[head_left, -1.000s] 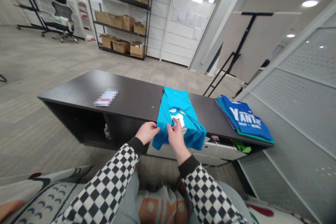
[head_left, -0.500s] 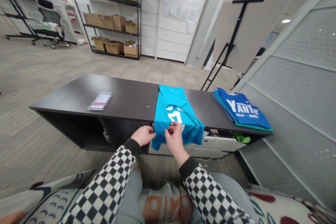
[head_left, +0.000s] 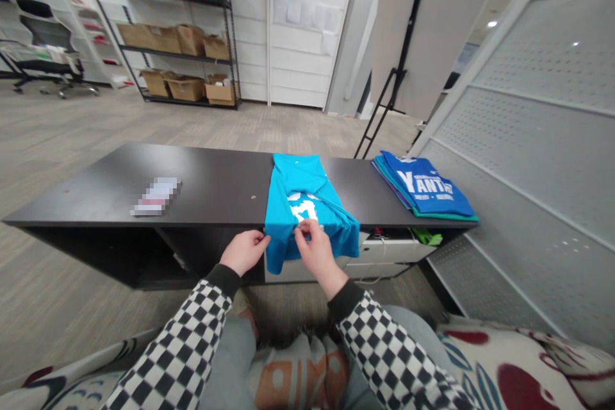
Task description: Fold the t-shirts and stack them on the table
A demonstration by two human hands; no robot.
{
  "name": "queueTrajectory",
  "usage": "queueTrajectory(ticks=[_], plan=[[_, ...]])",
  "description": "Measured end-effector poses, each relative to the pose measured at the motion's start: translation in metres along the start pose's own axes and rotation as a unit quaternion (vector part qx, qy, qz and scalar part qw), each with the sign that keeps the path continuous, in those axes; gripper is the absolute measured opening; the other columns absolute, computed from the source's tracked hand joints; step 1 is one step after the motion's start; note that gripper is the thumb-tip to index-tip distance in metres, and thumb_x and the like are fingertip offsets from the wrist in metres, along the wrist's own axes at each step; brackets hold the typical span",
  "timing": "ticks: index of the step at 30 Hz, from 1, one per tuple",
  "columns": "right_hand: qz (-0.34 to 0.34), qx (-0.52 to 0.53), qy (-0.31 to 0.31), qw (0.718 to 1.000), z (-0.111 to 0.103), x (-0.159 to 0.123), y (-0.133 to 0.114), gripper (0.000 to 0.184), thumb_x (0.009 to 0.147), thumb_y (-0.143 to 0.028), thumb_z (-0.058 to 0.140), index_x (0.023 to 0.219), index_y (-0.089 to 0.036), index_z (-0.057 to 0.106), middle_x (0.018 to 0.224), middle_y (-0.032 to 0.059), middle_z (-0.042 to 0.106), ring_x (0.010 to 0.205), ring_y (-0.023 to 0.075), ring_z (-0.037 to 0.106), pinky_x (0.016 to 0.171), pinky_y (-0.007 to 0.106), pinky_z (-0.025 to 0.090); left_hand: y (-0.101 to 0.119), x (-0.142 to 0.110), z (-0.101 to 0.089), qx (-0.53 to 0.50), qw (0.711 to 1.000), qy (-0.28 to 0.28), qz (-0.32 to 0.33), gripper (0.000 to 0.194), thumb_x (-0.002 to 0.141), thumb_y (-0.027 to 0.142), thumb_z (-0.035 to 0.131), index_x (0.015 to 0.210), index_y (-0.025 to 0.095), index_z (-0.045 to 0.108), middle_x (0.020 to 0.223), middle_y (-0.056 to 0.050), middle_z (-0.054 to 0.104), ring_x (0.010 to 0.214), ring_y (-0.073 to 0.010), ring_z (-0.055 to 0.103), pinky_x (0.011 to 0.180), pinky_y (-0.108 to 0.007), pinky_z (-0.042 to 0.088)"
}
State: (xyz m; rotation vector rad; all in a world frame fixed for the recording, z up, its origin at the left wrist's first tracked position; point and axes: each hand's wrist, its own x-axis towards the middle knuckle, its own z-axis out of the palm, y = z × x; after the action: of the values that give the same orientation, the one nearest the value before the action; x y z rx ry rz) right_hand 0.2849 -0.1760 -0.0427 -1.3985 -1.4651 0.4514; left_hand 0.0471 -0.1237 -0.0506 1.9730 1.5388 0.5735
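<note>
A bright blue T-shirt (head_left: 314, 182) with a white print lies partly folded over the black cabinet top (head_left: 216, 186), its lower part hanging past the front edge. My left hand (head_left: 245, 250) is at the shirt's left edge, thumb and fingertips pinched together on the cloth. My right hand (head_left: 314, 250) pinches the cloth near the middle, just below the white print. Creases run across the shirt's right side.
A stack of folded shirts (head_left: 427, 189) sits on the cabinet's right end. Toward the left lies a blurred flat item (head_left: 156, 197). White drawers (head_left: 379, 266) and a bright green item (head_left: 427, 237) show below the top. A perforated grey partition (head_left: 538, 141) borders the right side.
The camera view has turned slightly right, so the scene sits further left. Both hands remain at the shirt, with the right hand's fingertips closer together on the cloth.
</note>
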Motion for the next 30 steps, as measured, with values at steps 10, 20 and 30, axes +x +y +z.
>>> queueTrajectory(ticks=[10,20,30], plan=[[0.163,-0.256,0.025,0.952,-0.172,0.053,0.031,0.022,0.097,-0.039,0.066,0.087,-0.022,0.078,0.086,0.0102,0.08,0.08,0.0262,0.071,0.074,0.035,0.046,0.061,-0.035,0.014,-0.085,0.974,0.096,0.189,0.03,0.111,0.038,0.058,0.112,0.023,0.084,0.109,-0.009,0.085,0.098,-0.0254,0.078,0.093,-0.035,0.058],[0.164,-0.238,-0.062,0.955,-0.156,0.04,0.056,0.027,0.092,-0.034,0.078,0.067,-0.025,0.075,0.065,0.0049,0.073,0.062,0.0209,0.062,0.061,0.033,0.035,0.161,0.031,0.093,0.098,0.917,0.005,0.387,0.04,0.107,0.018,0.059,0.142,0.02,0.077,0.156,-0.015,0.073,0.147,-0.0341,0.066,0.131,-0.06,0.046],[0.034,-0.08,-0.125,0.988,-0.163,0.027,0.016,0.014,0.088,-0.022,0.071,0.077,-0.025,0.063,0.075,-0.0005,0.072,0.072,0.019,0.062,0.069,0.031,0.042,0.174,0.041,0.097,0.187,0.895,-0.027,0.403,0.028,0.102,0.024,0.067,0.124,0.018,0.082,0.128,-0.018,0.078,0.135,-0.0369,0.066,0.131,-0.058,0.042]])
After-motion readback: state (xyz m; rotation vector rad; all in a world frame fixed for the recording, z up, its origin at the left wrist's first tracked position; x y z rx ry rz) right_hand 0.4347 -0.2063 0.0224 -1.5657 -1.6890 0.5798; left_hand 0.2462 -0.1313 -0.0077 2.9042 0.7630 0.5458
